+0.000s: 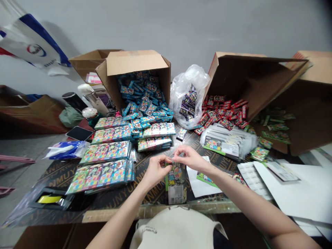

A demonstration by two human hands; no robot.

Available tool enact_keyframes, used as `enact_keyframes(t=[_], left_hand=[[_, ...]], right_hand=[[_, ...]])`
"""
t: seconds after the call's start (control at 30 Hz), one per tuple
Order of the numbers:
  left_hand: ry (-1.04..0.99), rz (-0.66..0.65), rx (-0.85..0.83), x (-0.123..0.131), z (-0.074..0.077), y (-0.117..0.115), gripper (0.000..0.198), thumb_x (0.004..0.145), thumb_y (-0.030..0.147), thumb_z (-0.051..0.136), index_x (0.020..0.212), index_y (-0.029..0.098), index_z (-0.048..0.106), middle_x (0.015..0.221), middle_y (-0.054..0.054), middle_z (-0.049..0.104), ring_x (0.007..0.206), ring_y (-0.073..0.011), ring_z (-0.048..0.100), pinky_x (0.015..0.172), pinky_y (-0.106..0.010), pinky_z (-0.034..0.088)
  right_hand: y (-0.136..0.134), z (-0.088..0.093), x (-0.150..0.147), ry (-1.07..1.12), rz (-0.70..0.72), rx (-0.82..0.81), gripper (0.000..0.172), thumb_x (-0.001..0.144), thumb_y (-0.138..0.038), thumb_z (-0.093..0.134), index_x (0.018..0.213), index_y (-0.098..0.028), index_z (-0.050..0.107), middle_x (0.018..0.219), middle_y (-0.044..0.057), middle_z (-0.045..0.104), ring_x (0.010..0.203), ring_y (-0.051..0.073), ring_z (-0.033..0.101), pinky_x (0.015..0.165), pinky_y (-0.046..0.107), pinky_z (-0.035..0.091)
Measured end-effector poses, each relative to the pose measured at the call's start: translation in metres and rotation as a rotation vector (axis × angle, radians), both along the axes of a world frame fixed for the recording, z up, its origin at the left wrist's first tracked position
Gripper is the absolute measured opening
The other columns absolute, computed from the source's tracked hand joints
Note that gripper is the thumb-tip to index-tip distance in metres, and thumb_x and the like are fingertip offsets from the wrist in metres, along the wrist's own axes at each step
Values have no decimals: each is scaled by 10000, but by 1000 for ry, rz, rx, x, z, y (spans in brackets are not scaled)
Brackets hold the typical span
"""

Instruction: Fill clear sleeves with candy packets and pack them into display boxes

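My left hand point(157, 170) and my right hand point(190, 157) meet over the near middle of the table, fingers pinched together. Between them is the top end of a black and green printed plastic bag point(177, 185), which lies flat below with a pale panel near its lower end. My fingers cover the exact spot they grip. Just beyond my right hand is a single small box point(181, 134). Under my right forearm, another printed green and black bag point(207, 179) rests on a white sheet point(193, 180).
Stacks of wrapped multicoloured packs point(103, 152) stand at the left. Behind are a carton of blue boxes point(145, 93), a clear bag of purple boxes point(188, 103) and red boxes point(220, 112). Several flat printed bags point(223, 145) lie right; a tape dispenser point(50, 199) sits front left.
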State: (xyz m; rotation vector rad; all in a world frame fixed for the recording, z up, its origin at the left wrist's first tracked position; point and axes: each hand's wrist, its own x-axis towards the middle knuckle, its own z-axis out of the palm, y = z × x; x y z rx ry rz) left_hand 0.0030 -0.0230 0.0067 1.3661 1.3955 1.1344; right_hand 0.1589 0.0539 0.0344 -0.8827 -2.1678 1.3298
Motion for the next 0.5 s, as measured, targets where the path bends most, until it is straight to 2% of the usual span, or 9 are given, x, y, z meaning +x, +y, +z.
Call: enact_keyframes(t=[0.17, 0.37, 0.5], left_hand=[[89, 25, 36, 5, 3, -3, 58, 648, 190, 589, 672, 138, 599, 736, -38, 655, 708, -175, 599, 652, -251, 456], [160, 109, 28, 11, -6, 0, 237, 585, 349, 708, 631, 143, 599, 674, -32, 655, 630, -162, 578, 572, -240, 425], [138, 134, 19, 12, -6, 2, 210, 601, 326, 704, 611, 148, 593, 671, -33, 659, 639, -165, 589, 603, -250, 433]], right_hand=[[0, -8, -2, 3, 8, -59, 249, 733, -356, 605, 595, -154, 566, 625, -15, 563, 634, 117, 500, 599, 217, 347], [4, -8, -1, -39, 22, -101, 234, 737, -330, 594, 597, -148, 554, 585, -21, 550, 548, 92, 463, 515, 196, 318], [6, -15, -2, -90, 4, -95, 236, 728, -325, 593, 579, -149, 541, 560, -25, 529, 518, 88, 442, 484, 195, 307]])
